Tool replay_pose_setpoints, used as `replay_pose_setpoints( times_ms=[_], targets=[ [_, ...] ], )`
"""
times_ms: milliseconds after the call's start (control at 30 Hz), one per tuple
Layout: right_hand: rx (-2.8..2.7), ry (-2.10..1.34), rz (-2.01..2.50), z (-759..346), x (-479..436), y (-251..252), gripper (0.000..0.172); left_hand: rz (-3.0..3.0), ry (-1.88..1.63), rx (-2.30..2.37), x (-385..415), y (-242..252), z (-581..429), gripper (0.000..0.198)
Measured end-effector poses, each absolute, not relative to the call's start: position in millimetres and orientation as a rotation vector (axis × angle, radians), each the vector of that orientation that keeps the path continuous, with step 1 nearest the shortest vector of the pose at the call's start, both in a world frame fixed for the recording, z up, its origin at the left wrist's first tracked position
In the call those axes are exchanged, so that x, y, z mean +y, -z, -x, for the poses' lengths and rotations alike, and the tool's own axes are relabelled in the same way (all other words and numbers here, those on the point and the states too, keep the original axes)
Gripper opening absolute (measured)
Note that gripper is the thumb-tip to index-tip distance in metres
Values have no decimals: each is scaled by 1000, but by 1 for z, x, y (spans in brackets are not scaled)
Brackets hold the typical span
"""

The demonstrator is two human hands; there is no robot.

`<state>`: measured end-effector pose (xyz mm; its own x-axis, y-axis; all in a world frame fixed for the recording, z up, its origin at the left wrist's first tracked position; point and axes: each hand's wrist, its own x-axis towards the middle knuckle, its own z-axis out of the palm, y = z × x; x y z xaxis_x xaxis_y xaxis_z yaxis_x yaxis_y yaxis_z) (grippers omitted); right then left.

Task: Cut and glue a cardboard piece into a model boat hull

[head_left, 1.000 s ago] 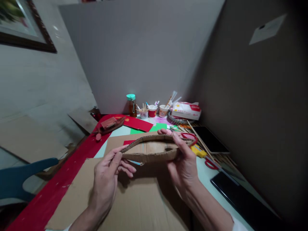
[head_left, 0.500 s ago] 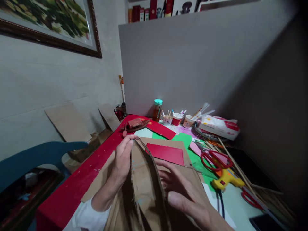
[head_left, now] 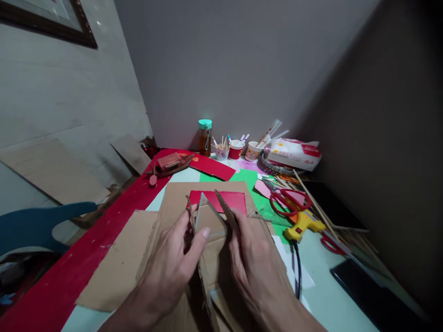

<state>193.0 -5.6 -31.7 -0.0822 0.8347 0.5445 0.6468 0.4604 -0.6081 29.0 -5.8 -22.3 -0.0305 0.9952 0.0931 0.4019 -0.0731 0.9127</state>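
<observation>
Between my hands is a folded cardboard piece shaped like a boat, with a pointed floor marked by light-blue lines and two upright side strips. Its side strips stand apart at the far tip. My left hand grips the left strip, thumb on the inner side. The right strip is held by my right hand, whose fingers wrap round it near its far end. Beyond the tip, a red card lies on a flat cardboard sheet. The near end of the folded piece runs out of view.
To the right lie a yellow glue gun, red-handled scissors, a phone and a tablet. A small model boat, a bottle, paper cups and a tissue pack stand at the back.
The far ends of the two side strips were together and are now apart, with the pointed floor showing between them. My right hand has closed on its strip. The view has tilted down.
</observation>
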Motion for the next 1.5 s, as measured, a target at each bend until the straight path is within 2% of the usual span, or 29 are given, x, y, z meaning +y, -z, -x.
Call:
replay_pose_setpoints(
  times_ms=[167,333,467,533,633,867,1100,1300,1500],
  targets=[
    [-1855,-201,1095,-194,-5,28,38,-1468,-1117,1529,-2,30,-27,48],
    [-1851,-196,1177,-188,-7,33,37,-1440,-1260,1529,-4,35,-30,27],
    [-1725,-286,1239,-177,-11,47,42,-1443,-1251,1591,-7,47,-33,48],
    [-1638,-337,1280,-173,-13,53,45,-1488,-1294,1591,-8,55,-32,52],
    [-1552,-437,1324,-172,-18,55,49,-1531,-1325,1596,-9,58,-32,50],
    [-1583,-673,1324,-183,-27,50,47,-1512,-1011,1555,-7,25,-43,48],
    [-1400,-741,1356,-174,-34,55,49,-1425,-1211,1255,-12,20,-38,44],
    [-1484,-852,1245,-182,-31,63,45,-1242,-1301,1192,-12,17,-42,32],
    [-1511,-830,1215,-183,-30,59,39,-1063,-1327,1210,-10,20,-46,41]
  ],
)
